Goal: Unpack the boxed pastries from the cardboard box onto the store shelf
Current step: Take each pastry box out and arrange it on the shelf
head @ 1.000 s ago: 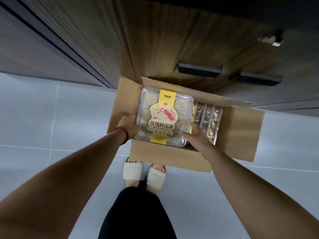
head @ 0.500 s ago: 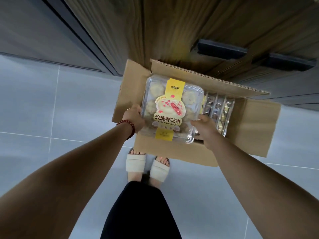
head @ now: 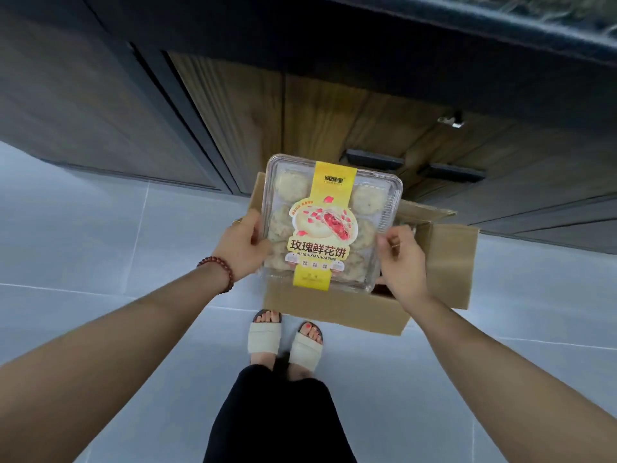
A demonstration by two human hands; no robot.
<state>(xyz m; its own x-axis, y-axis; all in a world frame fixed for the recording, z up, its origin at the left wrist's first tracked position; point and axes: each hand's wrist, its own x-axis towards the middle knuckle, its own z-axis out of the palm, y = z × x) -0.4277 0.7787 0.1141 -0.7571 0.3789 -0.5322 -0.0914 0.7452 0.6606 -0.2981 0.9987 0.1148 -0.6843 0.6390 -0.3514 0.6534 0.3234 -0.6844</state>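
fingers of both hands curl round the pastry box (head: 329, 225): left hand (head: 243, 246), right hand (head: 402, 260), above the carton (head: 447, 262).

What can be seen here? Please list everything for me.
pastry box: one, clear plastic with a yellow label, held above the cardboard box
cardboard box: one, brown, flaps open, on the floor before the cabinet
cabinet: one, brown wood doors, behind the cardboard box
handles: two, black, on the cabinet doors
floor: one, pale grey tiles, underfoot
bracelet: one, dark red beads, on the left wrist
sandals: two, cream, on the feet, near the cardboard box
trousers: one pair, black, bottom centre
left hand: one, grips the pastry box's left edge
right hand: one, grips the pastry box's right edge
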